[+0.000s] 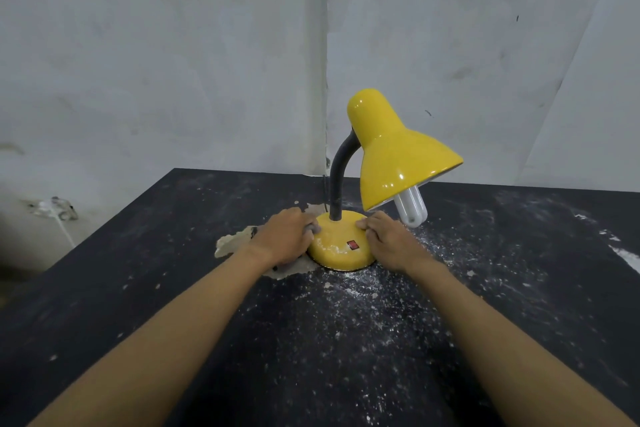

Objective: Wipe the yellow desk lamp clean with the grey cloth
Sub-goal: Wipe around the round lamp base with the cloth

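Note:
The yellow desk lamp [398, 156] stands on a black table, its shade tilted right over a white spiral bulb [411, 206]. Its round yellow base [337, 255] has a red switch [352, 245] and white dust on the front left. My left hand [285, 237] presses against the base's left side, closed on the grey cloth [313, 228], of which only a small bunch shows between the fingers. My right hand [389, 241] grips the base's right edge with curled fingers. A black flexible neck [337, 180] rises from the base.
White dust and crumbs are scattered over the black table [173, 288], thickest in front and right of the lamp. A torn beige patch [232, 243] lies under my left hand. The lamp's cord [325, 191] runs up the white wall behind. The table's left edge falls away diagonally.

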